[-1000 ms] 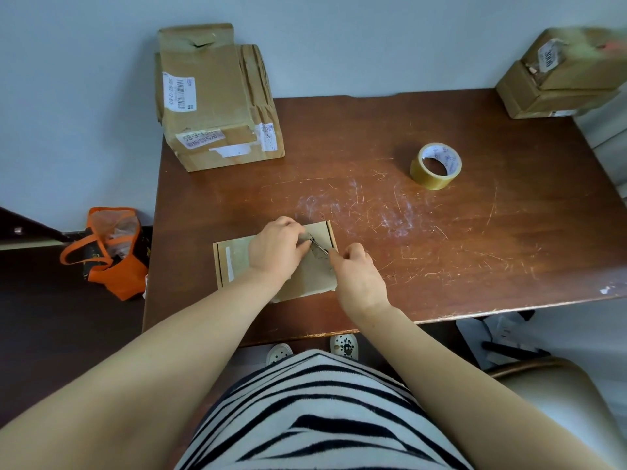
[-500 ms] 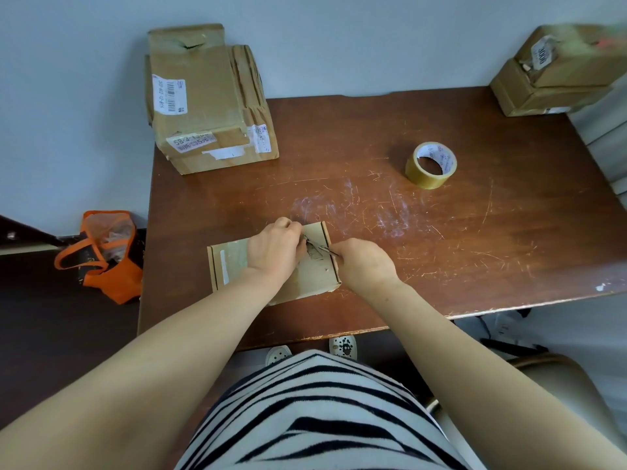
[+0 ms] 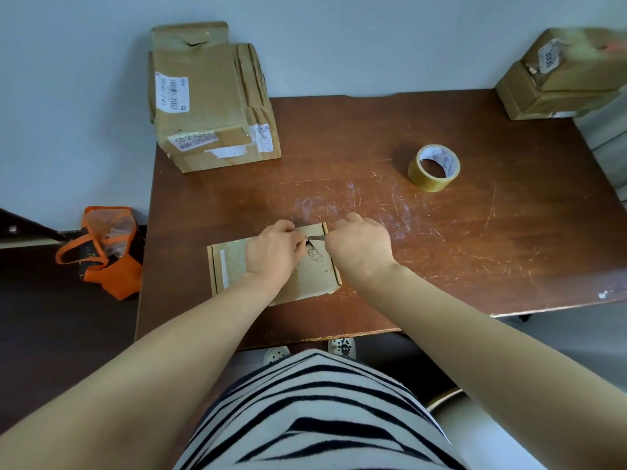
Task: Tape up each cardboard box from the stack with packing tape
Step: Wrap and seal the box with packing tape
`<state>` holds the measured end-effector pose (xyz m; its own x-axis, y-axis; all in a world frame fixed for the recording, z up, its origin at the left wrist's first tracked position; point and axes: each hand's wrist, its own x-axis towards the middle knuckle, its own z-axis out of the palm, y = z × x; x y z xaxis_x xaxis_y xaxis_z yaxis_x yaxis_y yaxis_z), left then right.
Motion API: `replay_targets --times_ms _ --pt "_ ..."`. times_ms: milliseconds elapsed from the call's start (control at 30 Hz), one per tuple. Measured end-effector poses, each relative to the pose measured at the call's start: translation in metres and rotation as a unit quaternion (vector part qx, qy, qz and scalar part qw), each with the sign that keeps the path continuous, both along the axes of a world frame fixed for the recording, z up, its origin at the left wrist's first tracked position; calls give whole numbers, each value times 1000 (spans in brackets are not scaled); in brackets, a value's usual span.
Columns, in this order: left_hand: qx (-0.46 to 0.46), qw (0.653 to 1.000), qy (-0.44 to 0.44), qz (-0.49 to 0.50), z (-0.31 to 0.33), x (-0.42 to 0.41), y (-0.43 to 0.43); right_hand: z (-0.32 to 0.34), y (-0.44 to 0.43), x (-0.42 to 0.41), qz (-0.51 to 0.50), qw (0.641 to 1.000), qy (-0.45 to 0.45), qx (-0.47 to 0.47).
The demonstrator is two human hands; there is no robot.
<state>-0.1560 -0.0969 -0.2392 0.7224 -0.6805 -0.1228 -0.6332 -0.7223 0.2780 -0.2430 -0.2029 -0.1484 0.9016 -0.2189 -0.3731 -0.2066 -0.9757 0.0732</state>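
A person's left hand point(image 3: 273, 256) rests on top of a small flat cardboard box point(image 3: 315, 273) lying near the front edge of a scratched wooden table point(image 3: 407, 249), left of centre. Its fingers point(image 3: 292, 233) are curled and pinch one end of a thin strip point(image 3: 316, 237) just above the box's far right corner. The right hand point(image 3: 359, 247), just off the box's right edge, has its fingers curled tight round the strip's other end, so the strip spans the short gap between the two hands. Whether the strip is tape cannot be told. Crinkled clear tape already covers part of the lid between the hands, and a blank white sticker point(image 3: 223, 269) runs along the box's left side.

A roll of packing tape point(image 3: 432, 179) lies on its side toward the table's back right, well apart from the hands; its core carries print too small to read. At the back left corner stands a large cardboard box point(image 3: 203, 106) with a barcode label point(image 3: 171, 91) and a sticker point(image 3: 195, 140) beginning "58-3-13". Two stacked boxes point(image 3: 556, 93) sit at the back right corner, their label point(image 3: 546, 59) blurred. An orange bag point(image 3: 115, 276) sits on the floor to the left.
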Motion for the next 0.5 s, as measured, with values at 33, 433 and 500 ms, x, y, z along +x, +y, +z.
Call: replay_targets --times_ms 33,433,500 --pt "14 1000 -1 2 1 0 -1 2 2 2 17 1000 5 -7" --pt "59 998 -13 16 12 -4 -5 18 6 45 127 988 49 -72" --pt "69 997 -18 5 9 -2 -4 19 5 45 130 987 52 -76"
